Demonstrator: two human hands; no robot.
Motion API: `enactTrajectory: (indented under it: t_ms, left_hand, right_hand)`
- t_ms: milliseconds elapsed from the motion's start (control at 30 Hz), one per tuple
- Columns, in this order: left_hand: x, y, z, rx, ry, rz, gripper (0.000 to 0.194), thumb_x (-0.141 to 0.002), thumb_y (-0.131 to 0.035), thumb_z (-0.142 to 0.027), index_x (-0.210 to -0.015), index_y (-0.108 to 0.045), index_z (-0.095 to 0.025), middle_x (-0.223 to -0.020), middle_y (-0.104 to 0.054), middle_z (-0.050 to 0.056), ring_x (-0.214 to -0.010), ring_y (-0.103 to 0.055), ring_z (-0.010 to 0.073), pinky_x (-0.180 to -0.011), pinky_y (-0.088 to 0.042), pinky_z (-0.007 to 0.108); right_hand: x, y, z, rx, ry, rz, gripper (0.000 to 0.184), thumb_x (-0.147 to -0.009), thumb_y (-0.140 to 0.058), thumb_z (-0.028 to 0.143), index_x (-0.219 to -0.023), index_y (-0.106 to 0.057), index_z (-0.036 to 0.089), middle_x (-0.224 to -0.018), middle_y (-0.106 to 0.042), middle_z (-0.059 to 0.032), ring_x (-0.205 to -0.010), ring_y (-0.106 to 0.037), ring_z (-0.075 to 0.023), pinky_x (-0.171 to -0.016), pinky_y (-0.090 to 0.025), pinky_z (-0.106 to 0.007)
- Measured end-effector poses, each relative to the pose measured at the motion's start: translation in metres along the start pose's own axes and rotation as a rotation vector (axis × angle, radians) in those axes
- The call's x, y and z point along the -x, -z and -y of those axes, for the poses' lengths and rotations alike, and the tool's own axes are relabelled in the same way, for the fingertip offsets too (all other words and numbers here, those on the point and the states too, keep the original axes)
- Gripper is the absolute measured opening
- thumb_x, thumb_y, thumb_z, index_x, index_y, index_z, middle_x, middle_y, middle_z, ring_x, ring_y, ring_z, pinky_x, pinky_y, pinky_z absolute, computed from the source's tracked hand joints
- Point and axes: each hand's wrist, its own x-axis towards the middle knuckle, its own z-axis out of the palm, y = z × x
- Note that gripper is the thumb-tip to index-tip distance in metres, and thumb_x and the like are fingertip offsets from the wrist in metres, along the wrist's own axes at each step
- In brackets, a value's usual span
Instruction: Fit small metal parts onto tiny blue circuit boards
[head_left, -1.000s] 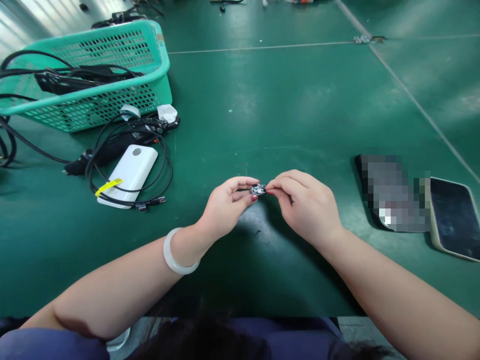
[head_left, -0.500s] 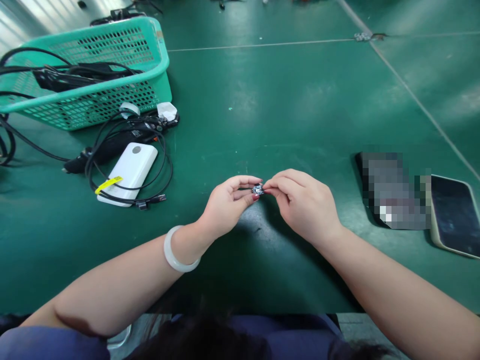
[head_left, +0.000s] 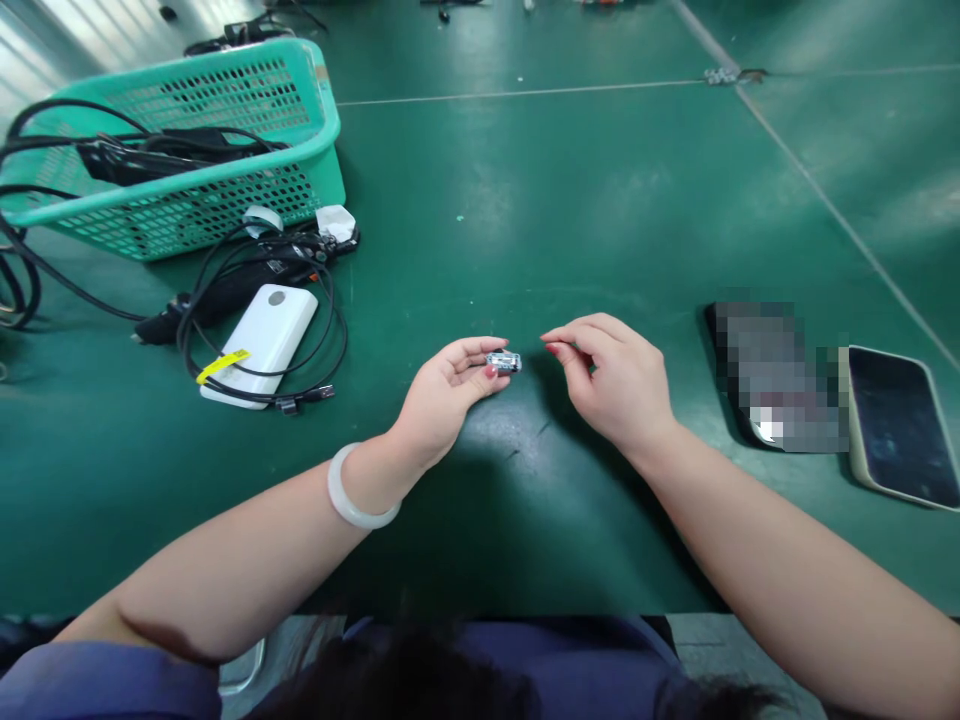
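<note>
My left hand, with a white bangle on its wrist, pinches a small electronic part between thumb and fingers. The part is silvery and pale with dark edges; its exact kind is too small to tell. It is held above the green table, its right end sticking out past the fingertips. A short way to the right, my right hand has its thumb and forefinger pressed together, apart from the part. Whether anything tiny sits in that pinch cannot be made out.
A green plastic basket with black cables stands at the back left. Before it lie a white power bank, a coiled black cable and a black device. At right are a blurred dark object and a phone.
My right hand has come off the electronic part and moved slightly up and right. My left hand has shifted a little left and up, and more of the part now shows.
</note>
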Motion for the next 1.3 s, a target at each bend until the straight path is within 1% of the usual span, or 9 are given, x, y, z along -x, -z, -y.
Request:
enactTrajectory:
  t_ms: [200, 367, 500, 633, 767, 933, 1033, 1133, 1300]
  left_hand:
    - [0.02, 0.007, -0.014, 0.247, 0.005, -0.184, 0.016, -0.086, -0.056, -0.015, -0.096, -0.068, -0.019, -0.09, -0.07, 0.002, -0.096, -0.069, 0.014, -0.095, -0.053, 0.028]
    - [0.065, 0.036, -0.03, 0.269, 0.055, -0.534, 0.022, -0.087, -0.049, -0.008, -0.094, -0.068, -0.015, -0.083, -0.071, 0.004, -0.084, -0.07, 0.0107, -0.081, -0.057, 0.019]
    - [0.106, 0.078, -0.033, 0.051, -0.036, -0.801, 0.017, -0.083, -0.056, -0.009, -0.091, -0.07, -0.014, -0.084, -0.07, 0.003, -0.078, -0.068, 0.0096, -0.076, -0.056, 0.017]
    - [0.133, 0.11, -0.035, -0.482, -0.054, -0.925, 0.019, -0.078, -0.068, -0.027, -0.097, -0.071, -0.023, -0.092, -0.069, 0.0, -0.079, -0.064, 0.0098, -0.082, -0.051, 0.022]
    - [0.142, 0.119, -0.043, -1.185, 0.05, -0.871, 0.029, -0.082, -0.061, -0.041, -0.106, -0.069, -0.027, -0.088, -0.069, 0.003, -0.087, -0.063, 0.0209, -0.088, -0.046, 0.038]
    - [0.138, 0.124, -0.042, -1.701, -0.079, -0.727, 0.027, -0.089, -0.047, -0.039, -0.102, -0.066, -0.026, -0.081, -0.065, 0.004, -0.084, -0.061, 0.0248, -0.074, -0.046, 0.038]
    - [0.136, 0.129, -0.038, -1.793, -0.187, -0.655, 0.025, -0.088, -0.05, -0.038, -0.1, -0.067, -0.025, -0.081, -0.066, 0.005, -0.086, -0.061, 0.0253, -0.075, -0.047, 0.037]
    - [0.137, 0.13, -0.039, -1.794, -0.171, -0.591, 0.032, -0.089, -0.046, -0.038, -0.109, -0.067, -0.023, -0.087, -0.069, 0.01, -0.093, -0.061, 0.0279, -0.081, -0.047, 0.04]
    - [0.14, 0.127, -0.039, -1.47, -0.04, -0.71, 0.037, -0.092, -0.04, -0.04, -0.12, -0.062, -0.028, -0.117, -0.068, 0.009, -0.108, -0.06, 0.0287, -0.089, -0.047, 0.045]
  right_hand:
    - [-0.006, -0.016, -0.022, -0.193, -0.191, 0.058, 0.014, -0.084, -0.058, 0.021, -0.081, -0.072, 0.021, -0.079, -0.071, -0.0026, -0.068, -0.061, -0.0146, -0.064, -0.047, -0.029]
    - [-0.007, -0.02, -0.024, -0.253, -0.25, 0.083, 0.014, -0.083, -0.059, 0.024, -0.083, -0.073, 0.022, -0.08, -0.072, -0.0027, -0.067, -0.06, -0.0149, -0.065, -0.046, -0.03]
    - [-0.007, -0.021, -0.023, -0.27, -0.24, 0.105, 0.015, -0.083, -0.059, 0.024, -0.085, -0.074, 0.022, -0.081, -0.072, -0.0031, -0.067, -0.059, -0.0156, -0.065, -0.046, -0.031]
    - [-0.007, -0.022, -0.023, -0.274, -0.238, 0.105, 0.017, -0.083, -0.057, 0.022, -0.085, -0.074, 0.023, -0.082, -0.072, -0.0028, -0.067, -0.059, -0.0157, -0.066, -0.046, -0.031]
    - [-0.005, -0.023, -0.024, -0.282, -0.237, 0.108, 0.017, -0.083, -0.057, 0.023, -0.086, -0.074, 0.022, -0.08, -0.071, -0.0023, -0.064, -0.058, -0.0147, -0.066, -0.046, -0.031]
    - [-0.004, -0.024, -0.026, -0.297, -0.244, 0.105, 0.017, -0.083, -0.057, 0.023, -0.088, -0.074, 0.022, -0.08, -0.07, -0.0018, -0.062, -0.057, -0.0134, -0.066, -0.046, -0.03]
    - [-0.005, -0.023, -0.025, -0.301, -0.244, 0.122, 0.018, -0.084, -0.056, 0.022, -0.088, -0.073, 0.022, -0.081, -0.071, -0.0019, -0.063, -0.058, -0.0138, -0.066, -0.047, -0.03]
    - [-0.005, -0.023, -0.024, -0.303, -0.246, 0.142, 0.017, -0.084, -0.056, 0.022, -0.089, -0.073, 0.022, -0.081, -0.07, -0.0021, -0.065, -0.058, -0.0142, -0.067, -0.047, -0.03]
    - [-0.005, -0.022, -0.022, -0.297, -0.246, 0.166, 0.018, -0.084, -0.056, 0.022, -0.09, -0.073, 0.022, -0.08, -0.07, -0.002, -0.066, -0.059, -0.0147, -0.067, -0.047, -0.03]
